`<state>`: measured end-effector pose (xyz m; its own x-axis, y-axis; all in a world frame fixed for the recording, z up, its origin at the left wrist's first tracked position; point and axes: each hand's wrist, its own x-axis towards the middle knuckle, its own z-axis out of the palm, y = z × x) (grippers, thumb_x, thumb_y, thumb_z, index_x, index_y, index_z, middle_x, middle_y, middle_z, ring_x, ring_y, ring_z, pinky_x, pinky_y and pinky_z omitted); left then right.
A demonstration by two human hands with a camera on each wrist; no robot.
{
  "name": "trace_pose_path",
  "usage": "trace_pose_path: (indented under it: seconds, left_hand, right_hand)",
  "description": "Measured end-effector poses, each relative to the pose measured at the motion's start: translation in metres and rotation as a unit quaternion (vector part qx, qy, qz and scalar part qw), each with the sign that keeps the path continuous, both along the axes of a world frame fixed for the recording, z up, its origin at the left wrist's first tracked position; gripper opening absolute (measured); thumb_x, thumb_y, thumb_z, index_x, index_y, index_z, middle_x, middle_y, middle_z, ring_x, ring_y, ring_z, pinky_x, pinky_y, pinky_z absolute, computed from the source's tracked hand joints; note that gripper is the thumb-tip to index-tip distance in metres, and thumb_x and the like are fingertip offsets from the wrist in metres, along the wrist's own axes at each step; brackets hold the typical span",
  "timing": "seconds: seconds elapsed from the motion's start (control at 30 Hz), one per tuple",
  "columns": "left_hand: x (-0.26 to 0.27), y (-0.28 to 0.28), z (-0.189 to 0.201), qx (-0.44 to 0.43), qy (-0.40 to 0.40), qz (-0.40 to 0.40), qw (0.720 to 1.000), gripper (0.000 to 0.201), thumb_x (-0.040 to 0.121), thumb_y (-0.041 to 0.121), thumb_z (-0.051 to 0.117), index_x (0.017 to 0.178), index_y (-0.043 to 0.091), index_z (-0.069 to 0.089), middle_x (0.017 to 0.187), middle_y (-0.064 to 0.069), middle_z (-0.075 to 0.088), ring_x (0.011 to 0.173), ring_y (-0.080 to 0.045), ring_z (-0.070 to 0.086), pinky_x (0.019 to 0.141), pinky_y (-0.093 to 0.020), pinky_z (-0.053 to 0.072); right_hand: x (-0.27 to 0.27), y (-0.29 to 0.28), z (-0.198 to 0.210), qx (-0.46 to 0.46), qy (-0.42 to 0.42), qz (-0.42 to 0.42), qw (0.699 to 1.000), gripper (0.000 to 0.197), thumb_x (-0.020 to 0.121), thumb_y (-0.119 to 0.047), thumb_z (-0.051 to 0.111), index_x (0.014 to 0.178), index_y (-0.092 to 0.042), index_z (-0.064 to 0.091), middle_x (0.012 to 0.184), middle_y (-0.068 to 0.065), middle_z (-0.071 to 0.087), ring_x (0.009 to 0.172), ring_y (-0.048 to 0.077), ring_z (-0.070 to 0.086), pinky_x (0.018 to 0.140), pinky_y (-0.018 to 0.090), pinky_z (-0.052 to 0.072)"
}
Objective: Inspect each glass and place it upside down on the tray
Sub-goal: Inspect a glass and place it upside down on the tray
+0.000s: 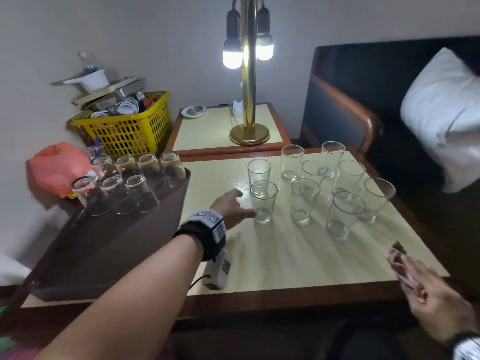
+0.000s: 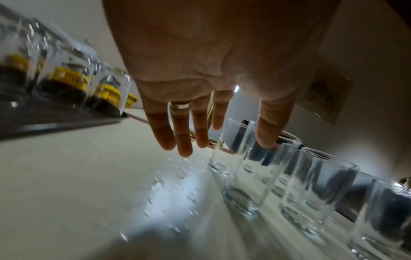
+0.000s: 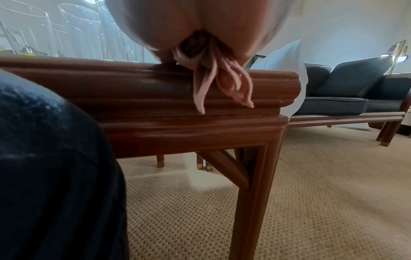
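Several clear glasses stand upright on the cream table (image 1: 272, 255). My left hand (image 1: 246, 202) reaches to the nearest glass (image 1: 263, 201), fingers spread and straight, the thumb beside its lower wall. In the left wrist view the left hand (image 2: 224, 147) hovers over this glass (image 2: 246, 176) without closing on it. Several glasses (image 1: 124, 188) stand upside down at the far end of the dark brown tray (image 1: 104, 242). My right hand (image 1: 426, 289) grips a bunched pink cloth (image 1: 400, 268) at the table's near right corner; the cloth (image 3: 213, 84) hangs over the wooden edge.
Water drops (image 1: 240, 184) lie on the table left of the glasses. Behind stand a brass lamp (image 1: 249, 100) on a side table, a yellow basket (image 1: 127, 128) and an orange bag (image 1: 57, 165). A dark sofa with a white pillow (image 1: 441, 113) is at the right.
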<state>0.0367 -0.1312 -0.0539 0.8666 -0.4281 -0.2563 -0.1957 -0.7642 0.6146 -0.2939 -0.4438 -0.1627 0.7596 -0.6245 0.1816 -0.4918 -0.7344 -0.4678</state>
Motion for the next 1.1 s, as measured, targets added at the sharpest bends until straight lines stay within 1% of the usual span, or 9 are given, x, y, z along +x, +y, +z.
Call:
trace_pose_path:
  seconds: [0.23, 0.4, 0.57, 0.67, 0.73, 0.8, 0.93, 1.0, 1.1]
  left_hand:
    - [-0.019, -0.048, -0.033, -0.160, 0.004, 0.092, 0.983, 0.095, 0.074, 0.036, 0.092, 0.149, 0.026, 0.035, 0.125, -0.001, 0.058, 0.115, -0.026, 0.060, 0.103, -0.038, 0.049]
    - [-0.025, -0.061, -0.039, -0.208, 0.000, 0.115, 0.971, 0.065, 0.079, 0.037, 0.088, 0.127, 0.027, 0.046, 0.128, -0.006, 0.064, 0.115, -0.028, 0.063, 0.101, -0.039, 0.051]
    - [-0.046, -0.049, -0.019, -0.313, 0.030, 0.148, 0.938, 0.070, 0.067, 0.055, 0.092, 0.120, 0.028, 0.056, 0.102, -0.005, 0.066, 0.091, -0.027, 0.067, 0.077, -0.036, 0.052]
    - [-0.075, -0.034, 0.002, -0.376, 0.089, 0.164, 0.908, 0.070, 0.073, 0.061, 0.084, 0.127, 0.026, 0.055, 0.116, -0.012, 0.064, 0.087, -0.027, 0.069, 0.061, -0.028, 0.054]
    - [-0.096, -0.022, 0.016, -0.388, 0.143, 0.164, 0.896, 0.065, 0.084, 0.059, 0.077, 0.130, 0.021, 0.051, 0.110, -0.009, 0.060, 0.080, -0.020, 0.065, 0.050, -0.024, 0.053]
    - [-0.111, -0.008, 0.025, -0.395, 0.204, 0.151, 0.883, 0.084, 0.075, 0.063, 0.079, 0.136, 0.016, 0.046, 0.105, -0.008, 0.055, 0.079, -0.022, 0.063, 0.057, -0.030, 0.056]
    - [-0.130, 0.017, 0.038, -0.377, 0.232, 0.086, 0.892, 0.082, 0.069, 0.027, 0.085, 0.137, 0.013, 0.040, 0.105, -0.016, 0.058, 0.071, -0.027, 0.063, 0.062, -0.037, 0.053]
    - [-0.138, 0.028, 0.043, -0.387, 0.227, 0.061, 0.892, 0.073, 0.075, 0.016, 0.089, 0.133, 0.010, 0.046, 0.106, -0.019, 0.063, 0.069, -0.027, 0.064, 0.063, -0.037, 0.054]
    - [-0.148, 0.045, 0.048, -0.418, 0.230, 0.034, 0.878, 0.068, 0.067, 0.025, 0.089, 0.127, 0.009, 0.061, 0.099, -0.015, 0.068, 0.068, -0.024, 0.064, 0.061, -0.032, 0.053]
  right_hand:
    - [0.002, 0.010, 0.015, 0.003, 0.029, -0.024, 0.999, 0.068, 0.084, -0.009, 0.078, 0.145, -0.024, 0.055, 0.147, 0.002, 0.055, 0.135, 0.030, 0.053, 0.107, 0.049, 0.043]
    - [0.002, 0.006, 0.022, 0.030, 0.052, -0.010, 0.998, 0.064, 0.091, -0.007, 0.068, 0.149, -0.029, 0.049, 0.153, -0.003, 0.048, 0.144, 0.023, 0.042, 0.113, 0.040, 0.036]
    - [0.011, 0.008, 0.036, 0.056, 0.076, -0.015, 0.995, 0.058, 0.093, -0.005, 0.059, 0.147, -0.028, 0.053, 0.153, -0.002, 0.049, 0.141, 0.025, 0.046, 0.113, 0.037, 0.038]
    - [0.019, 0.016, 0.057, 0.104, 0.074, -0.039, 0.991, 0.051, 0.092, -0.009, 0.061, 0.140, -0.028, 0.061, 0.140, 0.008, 0.062, 0.124, 0.034, 0.060, 0.106, 0.037, 0.046]
    - [0.022, 0.030, 0.075, 0.112, 0.046, -0.012, 0.993, 0.046, 0.093, -0.009, 0.063, 0.136, -0.026, 0.064, 0.131, 0.009, 0.068, 0.119, 0.034, 0.063, 0.103, 0.037, 0.048]
    - [0.025, 0.051, 0.093, 0.106, -0.024, 0.034, 0.994, 0.041, 0.095, -0.008, 0.064, 0.133, -0.025, 0.067, 0.127, 0.003, 0.071, 0.120, 0.027, 0.064, 0.101, 0.031, 0.048]
    - [0.036, 0.091, 0.128, 0.164, -0.158, 0.110, 0.967, 0.039, 0.098, -0.014, 0.063, 0.133, -0.031, 0.065, 0.126, -0.009, 0.071, 0.119, 0.011, 0.065, 0.106, 0.034, 0.049]
    - [0.047, 0.111, 0.145, 0.200, -0.208, 0.140, 0.947, 0.037, 0.100, -0.018, 0.063, 0.136, -0.027, 0.063, 0.128, -0.008, 0.070, 0.120, 0.010, 0.064, 0.107, 0.041, 0.050]
    - [0.070, 0.147, 0.178, 0.215, -0.236, 0.204, 0.925, 0.037, 0.101, -0.026, 0.062, 0.138, -0.027, 0.060, 0.130, -0.009, 0.068, 0.121, 0.007, 0.064, 0.103, 0.039, 0.053]
